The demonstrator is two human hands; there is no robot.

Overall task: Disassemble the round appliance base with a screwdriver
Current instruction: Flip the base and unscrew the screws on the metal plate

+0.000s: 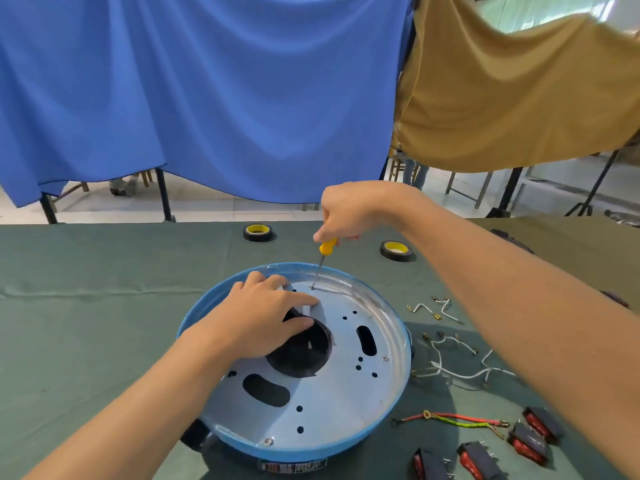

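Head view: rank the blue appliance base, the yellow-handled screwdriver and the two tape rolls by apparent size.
1. blue appliance base
2. yellow-handled screwdriver
3. left tape roll and right tape roll: they look alike, so unranked

Bg: big blue cloth [207, 98] hangs across left & centre as a backdrop. Mustard-tan cloth [519, 98] hangs at right, meeting the blue near the top. Below both, a strip of pale floor [214, 206] shows, w/ dark stand legs [162, 194], wooden chair legs [397, 168], grey metal frame legs [482, 192] & a black tripod [590, 194]. Someone's shoes [121, 187] show under the blue cloth. Foreground: table w/ dark green cover [104, 271]. Bright pale patch [512, 15] top right; light is even.
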